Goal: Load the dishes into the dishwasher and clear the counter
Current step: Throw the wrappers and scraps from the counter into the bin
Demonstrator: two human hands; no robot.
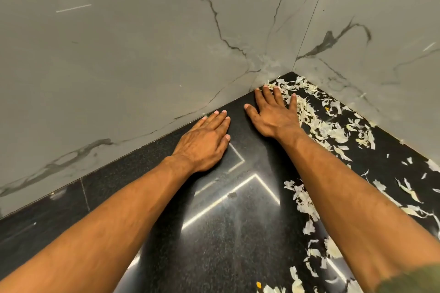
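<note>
Pale, papery peel scraps (331, 129) lie scattered over the right side of a glossy black stone counter (226, 233), thickest in the far corner and trailing toward the near right. My right hand (273, 114) lies flat on the counter with straight, spread fingers, its little-finger side touching the heap of scraps near the corner. To its left, my left hand (204, 140) also rests flat on the bare counter, fingers straight and pointing at the wall. Neither hand holds anything. No dishes or dishwasher are in view.
Grey marble-veined wall tiles (142, 54) rise behind the counter and meet a second wall (381, 43) at the far corner. Ceiling lights reflect as bright lines on the counter's middle. One small yellow scrap (258, 284) lies at the near edge.
</note>
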